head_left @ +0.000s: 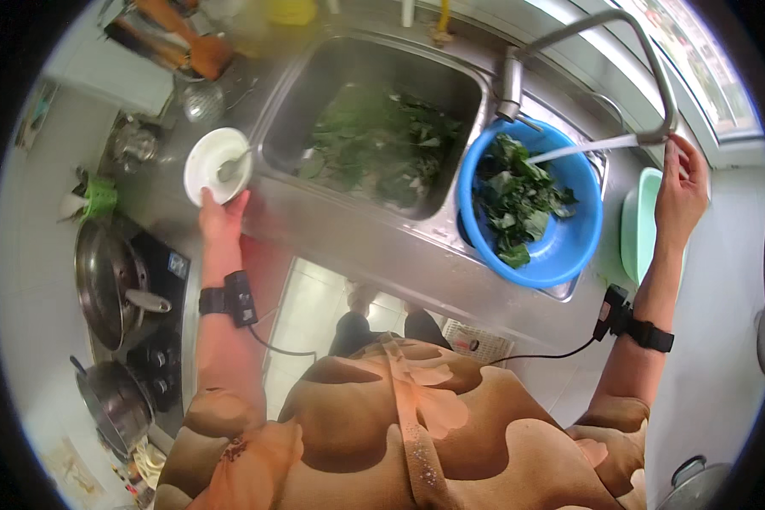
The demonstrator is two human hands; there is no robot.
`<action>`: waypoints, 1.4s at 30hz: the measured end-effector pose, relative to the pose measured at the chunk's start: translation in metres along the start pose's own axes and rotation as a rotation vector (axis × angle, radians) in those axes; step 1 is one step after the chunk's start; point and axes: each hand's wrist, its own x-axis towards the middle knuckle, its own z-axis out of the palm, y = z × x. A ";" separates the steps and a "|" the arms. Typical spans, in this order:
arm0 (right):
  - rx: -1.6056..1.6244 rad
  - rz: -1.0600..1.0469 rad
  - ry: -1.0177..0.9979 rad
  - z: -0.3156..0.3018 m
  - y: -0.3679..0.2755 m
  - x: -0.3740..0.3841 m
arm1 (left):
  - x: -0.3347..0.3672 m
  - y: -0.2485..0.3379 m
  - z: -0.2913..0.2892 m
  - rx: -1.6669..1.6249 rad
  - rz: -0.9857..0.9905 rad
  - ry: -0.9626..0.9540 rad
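My left hand (220,218) holds the near rim of a white bowl (212,157) that has a spoon in it and sits on the steel counter left of the sink. My right hand (682,189) grips the end of the curved steel faucet (608,34). Water streams from the faucet into a blue basin (569,246) of green leaves. The sink (370,212) on the left holds more green leaves in water. Both wrists wear black bands with cables.
A pale green tub (633,229) stands right of the blue basin. A stove with a wok (102,272) and a dark pot (115,404) lies at left. Utensils, a strainer (202,100) and a green scrubber (100,197) sit at the back left.
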 end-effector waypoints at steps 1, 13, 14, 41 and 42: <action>0.049 0.073 -0.023 -0.001 0.014 -0.003 | 0.003 0.003 0.002 -0.023 -0.019 0.066; -0.157 0.308 -0.977 0.147 0.093 -0.157 | 0.009 0.010 0.009 -0.022 -0.020 0.082; -0.194 0.271 -0.961 0.156 0.117 -0.165 | 0.010 0.006 0.012 -0.010 -0.067 0.115; 0.152 1.049 -0.906 0.114 0.181 -0.113 | -0.189 -0.213 0.296 1.031 -0.478 -0.792; 0.174 1.122 -0.869 0.113 0.182 -0.113 | -0.182 -0.232 0.300 1.038 -0.461 -0.728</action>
